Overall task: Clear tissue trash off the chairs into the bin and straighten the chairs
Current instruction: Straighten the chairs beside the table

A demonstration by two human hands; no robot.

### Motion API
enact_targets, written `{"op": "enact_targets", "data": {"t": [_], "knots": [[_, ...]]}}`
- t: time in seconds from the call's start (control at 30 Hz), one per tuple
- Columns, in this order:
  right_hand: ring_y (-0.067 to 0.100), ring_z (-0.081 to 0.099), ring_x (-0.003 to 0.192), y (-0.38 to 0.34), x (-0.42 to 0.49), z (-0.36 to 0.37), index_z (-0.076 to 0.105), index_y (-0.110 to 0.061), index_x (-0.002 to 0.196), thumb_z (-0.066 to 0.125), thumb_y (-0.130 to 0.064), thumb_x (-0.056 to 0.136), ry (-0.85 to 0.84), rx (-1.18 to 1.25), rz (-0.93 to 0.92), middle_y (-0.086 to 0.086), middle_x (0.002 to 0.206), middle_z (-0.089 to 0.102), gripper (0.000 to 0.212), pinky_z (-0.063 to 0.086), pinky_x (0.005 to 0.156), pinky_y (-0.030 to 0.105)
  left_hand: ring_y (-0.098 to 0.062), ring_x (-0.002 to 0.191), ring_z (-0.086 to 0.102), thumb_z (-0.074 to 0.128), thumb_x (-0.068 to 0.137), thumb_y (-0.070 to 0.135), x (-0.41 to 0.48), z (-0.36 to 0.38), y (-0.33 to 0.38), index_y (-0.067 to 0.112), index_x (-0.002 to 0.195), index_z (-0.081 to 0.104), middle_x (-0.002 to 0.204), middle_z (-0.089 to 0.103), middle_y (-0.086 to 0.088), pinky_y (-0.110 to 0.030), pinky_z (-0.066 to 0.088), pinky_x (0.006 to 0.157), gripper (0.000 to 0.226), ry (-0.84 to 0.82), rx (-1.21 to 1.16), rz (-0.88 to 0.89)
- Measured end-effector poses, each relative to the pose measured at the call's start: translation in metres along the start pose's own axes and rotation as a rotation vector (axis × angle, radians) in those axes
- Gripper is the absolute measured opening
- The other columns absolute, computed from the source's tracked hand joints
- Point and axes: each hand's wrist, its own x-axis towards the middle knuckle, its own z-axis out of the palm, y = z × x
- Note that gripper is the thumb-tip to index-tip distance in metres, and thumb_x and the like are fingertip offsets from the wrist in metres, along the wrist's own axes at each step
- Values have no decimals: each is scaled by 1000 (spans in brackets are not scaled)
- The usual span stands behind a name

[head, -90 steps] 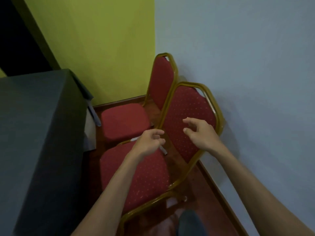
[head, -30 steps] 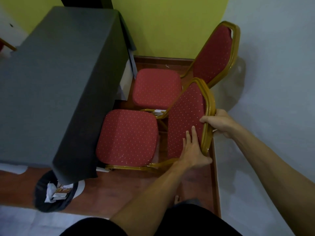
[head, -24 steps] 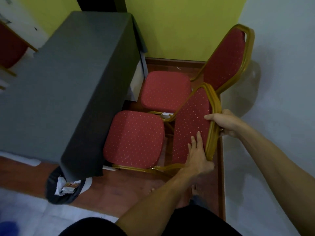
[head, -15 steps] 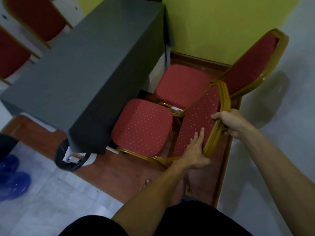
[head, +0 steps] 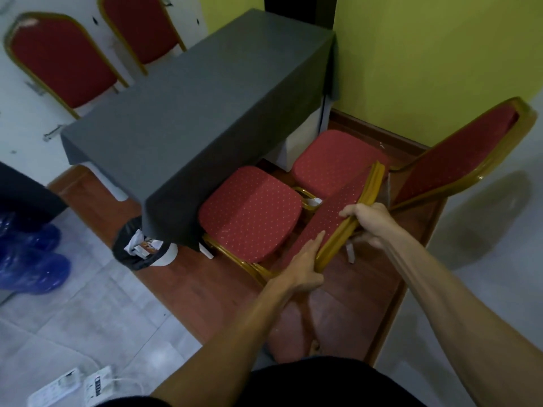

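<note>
Two red padded chairs with gold frames stand side by side at a grey-clothed table. On the near chair point(head: 249, 212), my right hand point(head: 371, 224) grips the gold frame of the backrest from the outer side. My left hand point(head: 305, 264) lies with fingers extended on the lower front of the same backrest, thumb at the frame. The far chair point(head: 332, 163) stands behind it, its backrest toward the white wall. A black-lined bin point(head: 138, 245) with white tissue and wrappers inside sits on the floor at the table's near corner. No tissue shows on either seat.
The grey table point(head: 199, 113) overhangs the near chair's seat. Two more red chairs point(head: 58, 57) stand against the far left wall. Blue shoe covers point(head: 32, 259) of another person are at the left. White packets point(head: 70, 389) lie on the tiled floor at bottom left.
Both hands have kept hold of the near chair's backrest. The chair has turned with its seat further under the table. My view has swung left, bringing the bin and the far chairs into sight.
</note>
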Motion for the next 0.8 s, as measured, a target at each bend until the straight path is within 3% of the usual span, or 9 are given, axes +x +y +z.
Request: {"op": "enact_targets", "data": {"t": [0.07, 0.2, 0.3, 0.5, 0.67, 0.7, 0.8], "knots": [[30, 70, 65, 4, -1, -2, 64, 0, 92, 68, -2, 80, -39, -5, 7, 17, 76, 67, 12, 60, 55, 45, -28, 152, 17, 64, 74, 7, -2, 4, -4, 38, 158, -2, 166, 14, -10, -43, 25, 121, 112, -6, -7, 3], [31, 71, 69, 10, 1, -4, 66, 2, 101, 71, -4, 82, -109, -7, 12, 20, 85, 68, 20, 59, 73, 61, -26, 152, 15, 63, 75, 6, -5, 4, -8, 44, 156, -4, 167, 9, -6, -46, 28, 119, 112, -33, -17, -12], [30, 72, 68, 12, 2, -5, 65, 8, 110, 72, -6, 83, -108, 7, 12, 20, 86, 68, 31, 59, 72, 62, -26, 151, 20, 64, 76, 4, -6, 4, -6, 42, 157, -2, 167, 11, -5, -43, 32, 118, 111, -29, -26, -13], [31, 73, 79, 16, -1, -7, 68, 0, 104, 75, -15, 84, -172, 34, -34, 19, 90, 71, 26, 62, 71, 53, -27, 138, 40, 64, 82, 4, -8, 2, 5, 38, 158, -1, 160, 26, -4, -31, 40, 107, 106, -17, 1, -71], [31, 74, 98, 18, -2, -15, 69, -4, 113, 83, -36, 78, -273, 41, -7, 18, 106, 74, 50, 62, 73, 47, -19, 102, 59, 68, 82, 26, -1, -5, 23, 33, 159, 8, 140, 52, -9, -20, 45, 69, 98, -6, -21, -144], [30, 73, 99, 17, -2, -18, 71, -6, 111, 83, -41, 78, -289, 41, 7, 17, 108, 75, 50, 61, 78, 48, -20, 104, 60, 68, 80, 31, 2, -7, 29, 30, 159, 12, 140, 53, -8, -20, 45, 70, 97, 6, -15, -156], [23, 68, 93, 10, 8, -35, 79, -18, 87, 77, -57, 76, -279, 83, 14, 7, 97, 77, 41, 53, 94, 49, -23, 115, 61, 66, 71, 41, 12, -16, 50, 29, 156, 25, 139, 58, -6, -31, 52, 89, 95, 39, -2, -128]]}}
